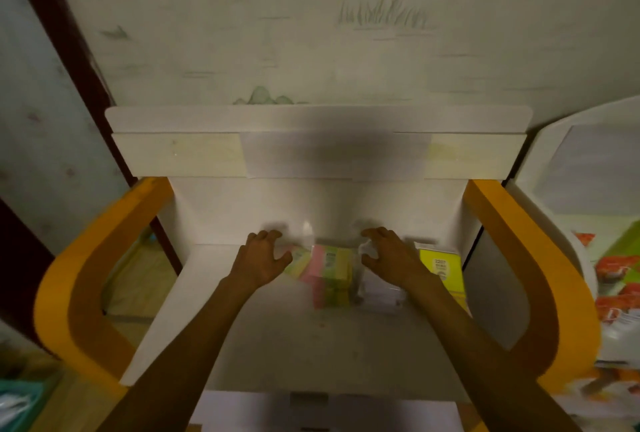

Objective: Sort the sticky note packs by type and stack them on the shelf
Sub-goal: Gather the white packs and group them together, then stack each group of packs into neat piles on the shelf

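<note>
I'm reaching over the white shelf [277, 338], where the multicolour pack [333, 274] sits near the back, its long axis running from me toward the wall, with the yellow pack [441, 267] well off to the right, its near end cut off by my forearm. My left hand [265, 255] hovers just left of the multicolour pack and my right hand [386, 255] just right of it, both with fingers loosely curled and spread, holding nothing. Motion blur smears the clear wrapped pack [379, 291] under my right wrist, so I can't tell which way it points.
</note>
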Available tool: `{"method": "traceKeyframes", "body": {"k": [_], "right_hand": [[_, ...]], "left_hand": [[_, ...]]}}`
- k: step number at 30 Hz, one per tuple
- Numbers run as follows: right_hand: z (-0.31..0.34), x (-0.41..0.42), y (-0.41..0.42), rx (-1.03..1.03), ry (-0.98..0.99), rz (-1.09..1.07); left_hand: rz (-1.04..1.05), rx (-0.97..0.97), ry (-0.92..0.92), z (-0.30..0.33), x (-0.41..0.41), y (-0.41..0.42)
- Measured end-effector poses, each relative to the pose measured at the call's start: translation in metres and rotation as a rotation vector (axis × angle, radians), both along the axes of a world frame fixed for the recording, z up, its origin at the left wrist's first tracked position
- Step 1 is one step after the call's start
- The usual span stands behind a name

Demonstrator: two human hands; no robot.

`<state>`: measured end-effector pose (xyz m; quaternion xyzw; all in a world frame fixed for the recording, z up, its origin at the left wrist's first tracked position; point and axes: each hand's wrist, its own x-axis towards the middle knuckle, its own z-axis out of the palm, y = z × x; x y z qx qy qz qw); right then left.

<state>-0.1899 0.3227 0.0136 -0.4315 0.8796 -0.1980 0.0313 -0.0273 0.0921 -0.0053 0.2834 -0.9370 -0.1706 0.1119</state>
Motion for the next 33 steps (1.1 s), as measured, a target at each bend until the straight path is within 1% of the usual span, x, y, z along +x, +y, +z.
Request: {"method": "traceKeyframes", "body": {"k": [8,16,21,26,29,33], "right_hand": [[-0.007,0.029,-0.056,0.038,0.001,0.033],[-0.015,0.035,-0.077,0.055,0.01,-0.007],[-0.018,0.032,-0.075,0.034,0.017,-0.047],[-0.018,0.029,-0.066,0.049,0.019,-0.082],[-0.018,0.027,-0.061,0.048,0.01,-0.099],[-0.019,0.027,-0.057,0.03,0.006,-0.109]], "left_hand": [[0.004,0.066,-0.044,-0.022,0.023,-0.043],[-0.035,0.2,-0.081,-0.06,0.008,-0.052],[-0.055,0.127,-0.131,-0.077,-0.015,-0.04],[-0.084,-0.022,-0.224,-0.092,-0.03,-0.025],[-0.086,-0.01,-0.194,-0.096,-0.033,-0.024],[-0.081,0.087,-0.178,-0.093,-0.032,-0.032]]}}
